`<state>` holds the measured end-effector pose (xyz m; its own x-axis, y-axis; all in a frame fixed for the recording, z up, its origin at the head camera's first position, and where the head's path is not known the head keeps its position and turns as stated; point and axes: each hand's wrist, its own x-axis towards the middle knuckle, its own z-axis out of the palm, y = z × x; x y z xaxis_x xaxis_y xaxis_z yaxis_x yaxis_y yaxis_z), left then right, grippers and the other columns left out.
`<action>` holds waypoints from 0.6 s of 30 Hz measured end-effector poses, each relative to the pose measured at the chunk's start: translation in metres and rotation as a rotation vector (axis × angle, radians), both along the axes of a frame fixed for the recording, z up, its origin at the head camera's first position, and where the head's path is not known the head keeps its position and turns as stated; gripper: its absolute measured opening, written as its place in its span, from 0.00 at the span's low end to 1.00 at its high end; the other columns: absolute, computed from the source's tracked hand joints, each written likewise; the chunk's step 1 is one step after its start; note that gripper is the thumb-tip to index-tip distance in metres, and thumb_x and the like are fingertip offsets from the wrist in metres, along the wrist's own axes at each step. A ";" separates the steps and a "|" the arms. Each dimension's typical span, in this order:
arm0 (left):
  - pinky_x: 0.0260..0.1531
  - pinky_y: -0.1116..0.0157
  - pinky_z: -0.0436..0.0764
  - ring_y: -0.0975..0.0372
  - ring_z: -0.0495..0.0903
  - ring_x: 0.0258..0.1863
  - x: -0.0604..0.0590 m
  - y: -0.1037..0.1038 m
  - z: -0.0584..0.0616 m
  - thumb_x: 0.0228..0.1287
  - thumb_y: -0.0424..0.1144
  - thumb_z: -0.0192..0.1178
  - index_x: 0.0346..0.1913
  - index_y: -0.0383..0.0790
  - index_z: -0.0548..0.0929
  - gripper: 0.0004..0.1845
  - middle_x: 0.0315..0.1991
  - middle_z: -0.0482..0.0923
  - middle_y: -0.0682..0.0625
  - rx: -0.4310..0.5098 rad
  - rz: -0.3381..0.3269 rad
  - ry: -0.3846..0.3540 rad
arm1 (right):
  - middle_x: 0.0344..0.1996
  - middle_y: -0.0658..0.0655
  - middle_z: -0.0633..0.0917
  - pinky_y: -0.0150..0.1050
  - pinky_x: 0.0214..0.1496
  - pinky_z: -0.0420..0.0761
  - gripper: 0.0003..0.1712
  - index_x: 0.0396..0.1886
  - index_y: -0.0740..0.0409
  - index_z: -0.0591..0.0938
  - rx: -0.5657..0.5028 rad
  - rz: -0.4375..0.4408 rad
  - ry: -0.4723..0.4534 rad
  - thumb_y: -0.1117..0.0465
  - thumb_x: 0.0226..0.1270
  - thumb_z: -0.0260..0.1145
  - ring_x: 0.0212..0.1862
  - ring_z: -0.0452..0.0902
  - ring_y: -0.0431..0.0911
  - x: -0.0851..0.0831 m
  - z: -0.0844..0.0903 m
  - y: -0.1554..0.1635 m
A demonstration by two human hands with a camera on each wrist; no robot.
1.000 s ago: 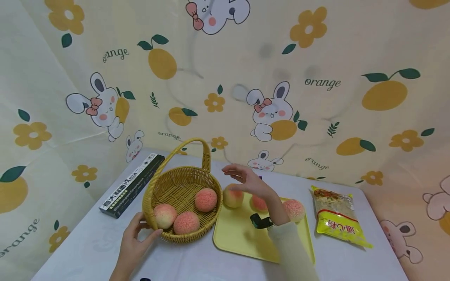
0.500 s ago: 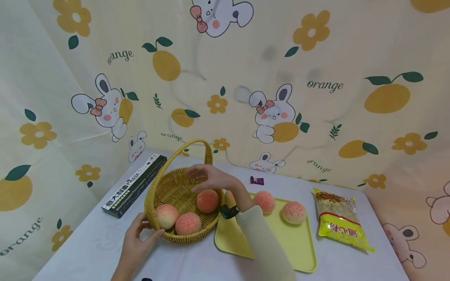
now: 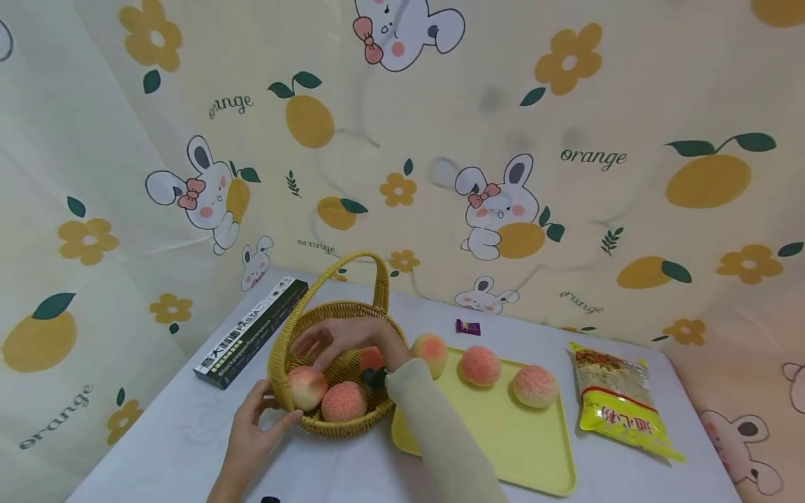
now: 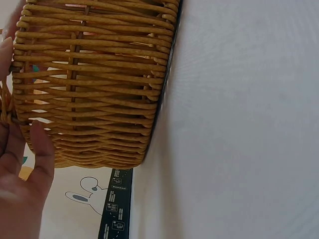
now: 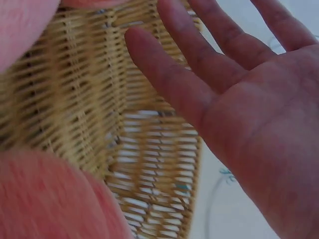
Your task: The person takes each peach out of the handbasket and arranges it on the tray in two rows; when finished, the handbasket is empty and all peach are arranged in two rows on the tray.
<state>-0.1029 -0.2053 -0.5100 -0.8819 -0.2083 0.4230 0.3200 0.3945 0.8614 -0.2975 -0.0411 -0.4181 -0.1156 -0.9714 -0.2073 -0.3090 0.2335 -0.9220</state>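
A woven wicker basket (image 3: 336, 428) with a tall handle stands on the table, holding a pale peach (image 3: 307, 388), a pink peach (image 3: 344, 402) and a redder peach (image 3: 372, 358). My left hand (image 3: 254, 423) grips its left rim by the handle's foot; in the left wrist view the fingers (image 4: 42, 154) curl at the rim. Over the basket's inside reaches my right hand (image 3: 342, 335), fingertips close above the pale peach. The right wrist view shows this hand's fingers (image 5: 169, 79) spread and nothing in the palm, with the wicker wall (image 5: 154, 169) behind.
Right of the basket, a yellow tray (image 3: 503, 447) bears a yellowish peach (image 3: 430, 353) and two pink peaches (image 3: 481, 366). A pasta box (image 3: 251, 332) lies behind left, a small purple packet (image 3: 468, 327) behind the tray, and a yellow food bag (image 3: 619, 402) at right.
My right hand has moved left from above the tray's peaches to inside the basket's outline. My left hand keeps its hold on the rim. The head view has shifted slightly.
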 end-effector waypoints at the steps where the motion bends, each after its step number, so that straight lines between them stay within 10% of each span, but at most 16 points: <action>1: 0.45 0.75 0.79 0.68 0.76 0.45 0.000 0.000 0.000 0.51 0.26 0.75 0.56 0.36 0.77 0.28 0.46 0.79 0.47 -0.003 0.003 0.000 | 0.67 0.63 0.74 0.34 0.63 0.75 0.32 0.70 0.65 0.69 0.006 0.008 -0.004 0.68 0.67 0.66 0.68 0.69 0.53 0.000 -0.002 -0.002; 18: 0.43 0.72 0.81 0.67 0.77 0.43 -0.002 -0.002 -0.006 0.49 0.27 0.76 0.55 0.38 0.78 0.29 0.45 0.79 0.50 -0.016 0.019 0.005 | 0.62 0.43 0.76 0.31 0.62 0.75 0.34 0.71 0.56 0.71 0.112 0.056 -0.015 0.65 0.66 0.69 0.62 0.71 0.35 -0.007 -0.036 -0.016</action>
